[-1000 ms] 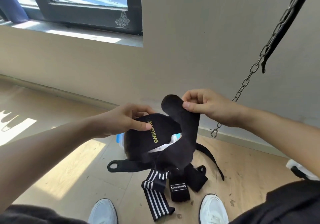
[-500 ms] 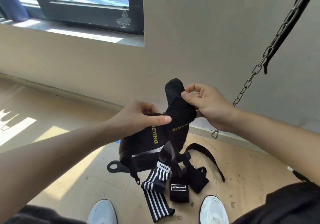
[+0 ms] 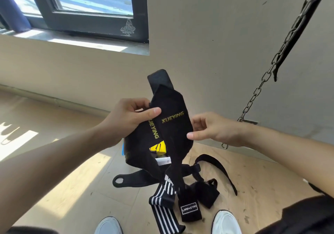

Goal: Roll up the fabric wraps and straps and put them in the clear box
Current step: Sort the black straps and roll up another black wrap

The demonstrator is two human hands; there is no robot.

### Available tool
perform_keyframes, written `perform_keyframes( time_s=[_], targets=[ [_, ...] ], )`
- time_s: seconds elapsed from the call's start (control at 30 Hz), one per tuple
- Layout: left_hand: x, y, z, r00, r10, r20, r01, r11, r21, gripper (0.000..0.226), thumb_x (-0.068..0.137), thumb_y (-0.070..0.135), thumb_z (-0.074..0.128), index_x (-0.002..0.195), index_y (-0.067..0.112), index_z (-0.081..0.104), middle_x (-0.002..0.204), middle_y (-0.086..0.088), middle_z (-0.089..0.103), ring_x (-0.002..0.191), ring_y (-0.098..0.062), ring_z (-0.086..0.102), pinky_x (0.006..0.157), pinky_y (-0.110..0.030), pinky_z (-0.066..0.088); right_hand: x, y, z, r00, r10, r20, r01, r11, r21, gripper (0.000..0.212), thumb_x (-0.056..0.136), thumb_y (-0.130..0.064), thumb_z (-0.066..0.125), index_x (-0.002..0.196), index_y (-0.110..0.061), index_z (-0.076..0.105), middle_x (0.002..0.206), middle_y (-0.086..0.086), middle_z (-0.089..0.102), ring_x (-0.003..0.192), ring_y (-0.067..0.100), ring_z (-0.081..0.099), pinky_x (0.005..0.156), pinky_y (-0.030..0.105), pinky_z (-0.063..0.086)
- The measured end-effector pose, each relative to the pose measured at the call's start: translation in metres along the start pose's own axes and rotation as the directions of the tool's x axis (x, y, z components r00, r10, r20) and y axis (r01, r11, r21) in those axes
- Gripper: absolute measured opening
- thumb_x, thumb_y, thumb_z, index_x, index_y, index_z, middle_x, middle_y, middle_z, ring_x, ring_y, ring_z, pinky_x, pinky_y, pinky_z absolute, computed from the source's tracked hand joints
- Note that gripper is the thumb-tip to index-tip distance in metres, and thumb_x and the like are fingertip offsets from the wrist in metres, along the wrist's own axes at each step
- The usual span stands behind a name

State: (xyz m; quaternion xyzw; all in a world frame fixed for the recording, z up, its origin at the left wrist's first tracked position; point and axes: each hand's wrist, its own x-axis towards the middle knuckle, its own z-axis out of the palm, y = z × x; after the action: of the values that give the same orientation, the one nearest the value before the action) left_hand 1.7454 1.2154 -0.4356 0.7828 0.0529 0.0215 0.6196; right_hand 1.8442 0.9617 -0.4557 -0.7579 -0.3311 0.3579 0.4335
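Left hand (image 3: 130,120) is up at chest height and has the black wrap (image 3: 171,125) pinched near its upper left edge, thumb flat across the front, fingers curled in behind. That is the only firm hold on it. Right hand (image 3: 215,130) sits just off the wrap's right edge, fingers loose and spread, gripping nothing. The thumb tip is right at the fabric's border, and I cannot tell whether it touches.

The wrap hangs in the air between the two hands, well above the floor (image 3: 59,179). It is black and doubled over itself, so "XUEYING" in yellow letters reads twice: once across the front panel, once running down the layer behind. A narrower square-ended tab sticks up above both hands. Below them the fabric splits into two tails that drop toward the pile underneath, with a yellow object (image 3: 157,148) showing in the gap between them.

On the floor below: a black-and-white striped wrap (image 3: 162,208), a black wrap with a "LARA STAR" label (image 3: 189,210), a black strap with a hole at its end (image 3: 130,180) and a long curved black strap (image 3: 216,167), all bunched together. A white shoe (image 3: 226,223) is just beside the labelled wrap, and a chain (image 3: 253,98) hangs at the right.
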Motion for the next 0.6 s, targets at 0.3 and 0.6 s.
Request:
perform_keyframes(
  time_s=[0.3,0.6],
  targets=[
    [0.002,-0.003,-0.037,0.975,-0.149,0.163,0.103,0.960,0.262,0.018,0.086,0.023,0.077,0.094,0.008,0.076,0.090,-0.017,0.078,0.079,-0.027,0.073,0.072,-0.038,0.060,0.005,0.000,-0.028,0.854,0.004,-0.521,0.115,0.974,0.196,0.010,0.098,-0.011,0.062,0.100,-0.010,0.072,0.093,0.004,0.072,0.084,0.012,0.064,0.083,0.027,0.049],
    [-0.004,0.016,-0.030,0.970,-0.041,0.241,0.010,0.992,0.128,0.020,0.064,0.024,0.086,0.077,0.013,0.077,0.082,-0.016,0.077,0.071,-0.023,0.072,0.061,-0.030,0.058,-0.003,0.002,-0.028,0.945,0.010,-0.326,0.002,0.999,0.037,0.018,0.099,-0.008,0.061,0.112,-0.008,0.074,0.107,0.010,0.077,0.097,0.019,0.071,0.091,0.031,0.053]
  ],
)
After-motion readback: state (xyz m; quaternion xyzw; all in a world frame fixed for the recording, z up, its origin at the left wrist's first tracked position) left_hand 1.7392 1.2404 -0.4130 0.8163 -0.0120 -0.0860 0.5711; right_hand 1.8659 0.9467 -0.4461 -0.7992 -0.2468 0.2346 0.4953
